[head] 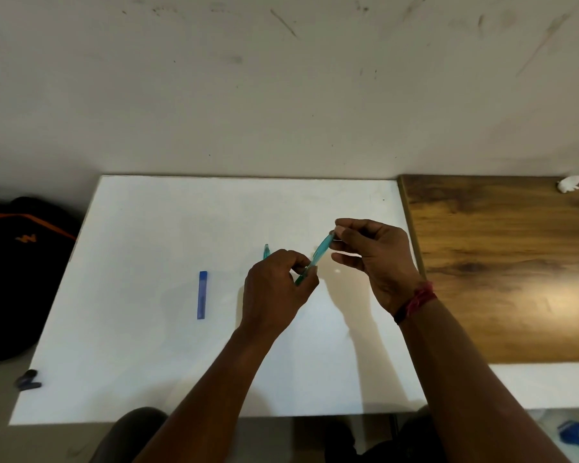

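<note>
I see the teal pencil (318, 255) slanted in the air above the white table (147, 362), braced at both ends, likely to steady its top. The left hand (274, 289) grips the lower end with curled fingers. The right hand (378, 262) pinches the upper tip, seemingly working something small there. A blue case (202, 295) lies flat to the left, within reach, and a small teal piece (266, 251) sits just behind the left hand.

the white surface (131, 362) gives flat passing room along its near and left parts. there a blue case (202, 295) lies left of the left hand (274, 292), and a small teal piece (266, 251) sits just beyond it. the teal pen (319, 257) bridges the gap to the right hand (378, 262). the wall (281, 95) closes the far edge, and a black bag (20, 262) flanks the left side.
</note>
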